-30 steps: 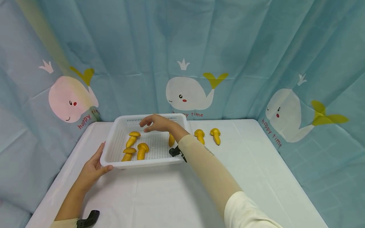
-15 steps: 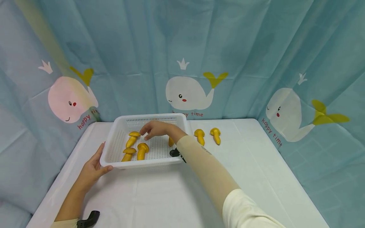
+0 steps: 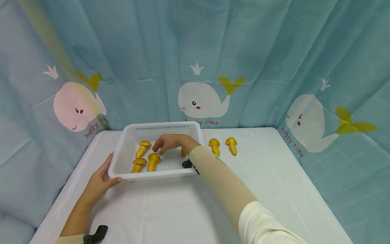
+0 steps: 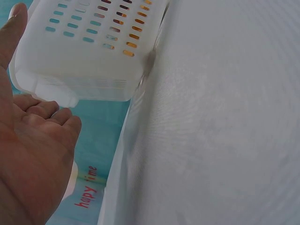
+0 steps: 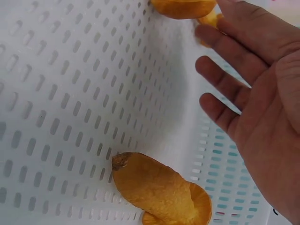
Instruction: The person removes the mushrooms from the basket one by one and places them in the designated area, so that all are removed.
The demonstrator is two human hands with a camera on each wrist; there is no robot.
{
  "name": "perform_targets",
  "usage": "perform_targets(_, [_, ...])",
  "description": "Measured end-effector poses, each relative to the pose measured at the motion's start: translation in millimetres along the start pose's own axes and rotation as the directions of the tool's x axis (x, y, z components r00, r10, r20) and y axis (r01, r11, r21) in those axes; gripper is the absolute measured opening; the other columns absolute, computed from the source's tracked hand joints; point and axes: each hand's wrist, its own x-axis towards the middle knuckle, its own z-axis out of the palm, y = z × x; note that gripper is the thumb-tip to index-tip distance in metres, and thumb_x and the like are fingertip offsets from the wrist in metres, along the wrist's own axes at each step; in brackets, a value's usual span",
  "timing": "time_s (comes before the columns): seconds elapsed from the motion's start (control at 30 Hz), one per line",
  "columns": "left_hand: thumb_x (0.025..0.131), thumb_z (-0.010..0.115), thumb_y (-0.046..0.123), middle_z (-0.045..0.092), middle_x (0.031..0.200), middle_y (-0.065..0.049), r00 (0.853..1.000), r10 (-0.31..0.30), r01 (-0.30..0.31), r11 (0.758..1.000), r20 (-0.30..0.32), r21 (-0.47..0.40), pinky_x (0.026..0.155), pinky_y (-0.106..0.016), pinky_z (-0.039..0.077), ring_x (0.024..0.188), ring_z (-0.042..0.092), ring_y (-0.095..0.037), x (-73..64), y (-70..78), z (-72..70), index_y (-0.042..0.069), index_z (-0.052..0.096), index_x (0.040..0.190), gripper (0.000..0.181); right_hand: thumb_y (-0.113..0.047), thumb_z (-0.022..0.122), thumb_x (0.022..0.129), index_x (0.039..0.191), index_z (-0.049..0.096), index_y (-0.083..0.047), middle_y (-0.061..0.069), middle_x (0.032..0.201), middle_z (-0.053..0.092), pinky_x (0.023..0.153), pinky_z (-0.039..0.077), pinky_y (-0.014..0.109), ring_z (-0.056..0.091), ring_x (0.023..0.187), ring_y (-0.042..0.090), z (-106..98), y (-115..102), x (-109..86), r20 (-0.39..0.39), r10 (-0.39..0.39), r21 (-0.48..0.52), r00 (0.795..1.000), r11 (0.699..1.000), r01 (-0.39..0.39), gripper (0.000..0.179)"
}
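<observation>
A white perforated basket (image 3: 175, 174) contains several yellow mushrooms. My left hand (image 3: 96, 185) grips its near left corner, thumb at the front rim and fingers along the side; in the left wrist view the fingers curl by the basket's corner. Inside the basket my right hand (image 3: 169, 141) hovers with loosely bent fingers, its tips close to the cap of the middle mushroom (image 3: 153, 162). Left of that lie a front mushroom (image 3: 138, 165) and a back mushroom (image 3: 142, 149). Another mushroom (image 5: 161, 190), partly hidden by the right wrist in the head view, lies at the basket's right.
Two more mushrooms, one nearer (image 3: 214, 147) and one farther right (image 3: 232, 145), lie on the white tablecloth (image 3: 274, 176) right of the basket. A blue whale-print curtain (image 3: 259, 61) hangs behind and along both sides of the table.
My right hand has lowered into the basket, its fingertips coming down toward the middle mushroom's cap. The left hand, basket and mushrooms stay in place.
</observation>
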Motion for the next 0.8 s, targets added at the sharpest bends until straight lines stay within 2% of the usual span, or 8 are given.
perform_targets(0.17, [0.094, 0.075, 0.013, 0.012, 0.173, 0.007, 1.0, -0.001, 0.001, 1.0, -0.004, 0.012, 0.097, -0.005, 0.04, 0.153, 0.02, 0.001, -0.6, 0.9, 0.4, 0.031, 0.012, 0.165, 0.097, -0.019, 0.075, 0.095, 0.14, 0.064, -0.011, -0.002, 0.135, 0.067, 0.103, 0.05, 0.023, 0.061, 0.122, 0.008, 2, 2, 3.6, 0.013, 0.019, 0.004, 1.0, 1.0, -0.019, 0.046])
perform_targets(0.47, [0.094, 0.076, 0.016, 0.01, 0.173, 0.01, 1.0, -0.019, 0.02, 0.999, -0.016, 0.049, 0.1, -0.005, 0.037, 0.155, 0.016, -0.003, -2.2, 0.9, 0.3, 0.031, 0.012, 0.165, 0.097, -0.018, 0.073, 0.096, 0.138, 0.065, -0.013, -0.005, 0.134, 0.067, 0.101, 0.05, 0.02, 0.061, 0.119, 0.007, 4, 4, 6.8, 0.031, -0.025, -0.019, 0.999, 0.999, 0.026, 0.043])
perform_targets(0.6, [0.094, 0.076, 0.015, 0.011, 0.173, 0.01, 1.0, -0.017, 0.018, 0.999, -0.016, 0.047, 0.1, -0.007, 0.038, 0.155, 0.017, -0.001, -1.7, 1.7, 0.5, 0.032, 0.012, 0.165, 0.097, -0.019, 0.075, 0.095, 0.139, 0.065, -0.013, -0.004, 0.136, 0.066, 0.1, 0.05, 0.02, 0.06, 0.12, 0.007, 5, 4, 8.7, 0.034, -0.028, -0.018, 0.999, 0.999, 0.028, 0.045])
perform_targets(0.8, [0.094, 0.076, 0.018, 0.01, 0.172, 0.012, 0.999, -0.042, 0.043, 0.997, -0.018, 0.06, 0.099, -0.008, 0.038, 0.157, 0.016, -0.009, -2.4, 1.8, 1.0, 0.032, 0.011, 0.165, 0.098, -0.017, 0.075, 0.095, 0.139, 0.064, -0.011, -0.003, 0.133, 0.066, 0.098, 0.051, 0.018, 0.061, 0.117, 0.007, 8, 1, 10.6, 0.03, -0.029, -0.019, 0.999, 0.999, 0.03, 0.046])
